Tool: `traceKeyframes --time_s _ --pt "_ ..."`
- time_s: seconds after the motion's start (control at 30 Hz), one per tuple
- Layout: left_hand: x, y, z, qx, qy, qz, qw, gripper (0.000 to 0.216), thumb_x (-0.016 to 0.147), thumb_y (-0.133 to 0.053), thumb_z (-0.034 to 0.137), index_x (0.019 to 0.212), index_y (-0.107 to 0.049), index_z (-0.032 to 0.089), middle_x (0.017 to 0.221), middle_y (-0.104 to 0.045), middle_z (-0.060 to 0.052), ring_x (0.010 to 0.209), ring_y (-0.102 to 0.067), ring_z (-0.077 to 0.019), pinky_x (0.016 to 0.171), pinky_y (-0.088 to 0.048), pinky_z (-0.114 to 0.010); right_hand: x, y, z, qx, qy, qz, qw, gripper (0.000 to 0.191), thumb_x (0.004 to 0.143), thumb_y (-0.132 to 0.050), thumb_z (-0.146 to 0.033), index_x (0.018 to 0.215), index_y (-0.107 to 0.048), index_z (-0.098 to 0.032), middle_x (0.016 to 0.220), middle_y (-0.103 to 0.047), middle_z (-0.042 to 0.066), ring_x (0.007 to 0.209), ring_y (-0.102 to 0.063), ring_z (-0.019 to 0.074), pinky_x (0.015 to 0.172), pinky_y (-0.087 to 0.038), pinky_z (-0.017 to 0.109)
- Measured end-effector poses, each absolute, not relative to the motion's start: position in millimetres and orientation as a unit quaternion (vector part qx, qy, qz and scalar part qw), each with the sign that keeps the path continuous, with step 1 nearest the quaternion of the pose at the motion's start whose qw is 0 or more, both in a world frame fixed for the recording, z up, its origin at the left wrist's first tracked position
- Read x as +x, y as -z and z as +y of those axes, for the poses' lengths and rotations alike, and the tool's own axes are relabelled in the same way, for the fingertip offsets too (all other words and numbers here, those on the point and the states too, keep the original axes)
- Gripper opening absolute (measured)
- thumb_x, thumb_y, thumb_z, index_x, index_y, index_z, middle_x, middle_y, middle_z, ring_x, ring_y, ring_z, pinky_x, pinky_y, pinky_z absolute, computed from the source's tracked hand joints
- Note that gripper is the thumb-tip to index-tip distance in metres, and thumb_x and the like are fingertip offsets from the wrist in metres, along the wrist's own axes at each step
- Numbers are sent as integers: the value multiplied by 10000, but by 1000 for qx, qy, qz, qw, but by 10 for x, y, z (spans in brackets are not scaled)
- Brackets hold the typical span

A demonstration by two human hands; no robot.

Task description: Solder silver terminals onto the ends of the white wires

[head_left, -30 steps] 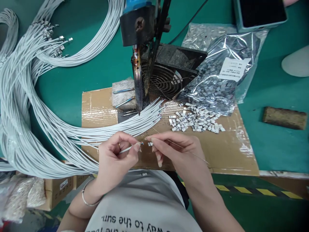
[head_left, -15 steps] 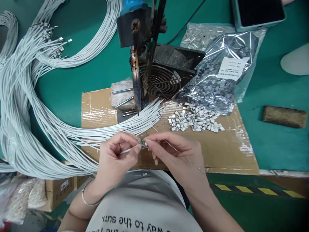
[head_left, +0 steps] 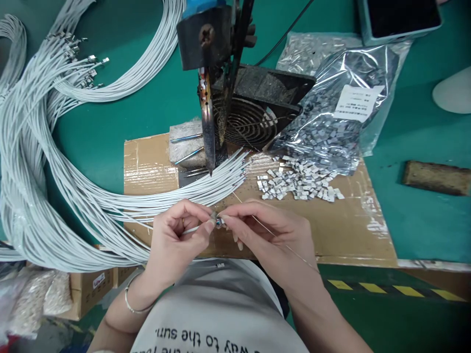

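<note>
The left hand [head_left: 176,243] pinches a white cable [head_left: 191,230] near its end, seemingly steadying it against the metal connector [head_left: 220,222] the right hand [head_left: 276,234] grips.

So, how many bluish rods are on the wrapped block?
2: an upper rod and a lower rod, both on the wrapped block, beyond the left hand. Others may be hidden.

Cool, even, moderately bright light covers the green surface [head_left: 408,127]. White glare streaks the plastic bag [head_left: 327,132] and the cardboard [head_left: 346,225]; the fan [head_left: 246,125] sinks near black, and the floor [head_left: 405,323] is dim. Wide-angle stretch warps the edges. Label [head_left: 357,103] print and the metal clip [head_left: 220,222] at the fingers [head_left: 208,226] lack crisp detail.
</note>
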State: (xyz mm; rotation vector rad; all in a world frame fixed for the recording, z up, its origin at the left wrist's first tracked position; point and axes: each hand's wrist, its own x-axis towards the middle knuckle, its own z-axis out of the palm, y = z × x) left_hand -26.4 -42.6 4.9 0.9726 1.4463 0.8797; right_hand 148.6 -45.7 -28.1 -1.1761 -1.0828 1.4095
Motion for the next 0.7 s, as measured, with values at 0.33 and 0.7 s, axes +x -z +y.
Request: traceKeyframes --time_s 0.33,0.7 --pt "-230 -68 -393 410 -384 608 561 151 798 -815 113 720 -707 184 808 -784 -35 520 -418 -61 456 -298 -203 1495 316 -469 -488 -546 -486 477 102 1026 -779 -267 955 -853 -266 780 -739 -5 608 -599 135 575 -517 267" --pt "-216 8 -275 406 -420 612 533 143 759 -818 89 708 -724 184 831 -803 -42 571 -542 -82 499 -405 -190 1550 402 -555 -539 -464 -548 441 380 1182 -467 -278 1559 -508 -305 824 -721 -35 643 -609 157 665 -503 304"
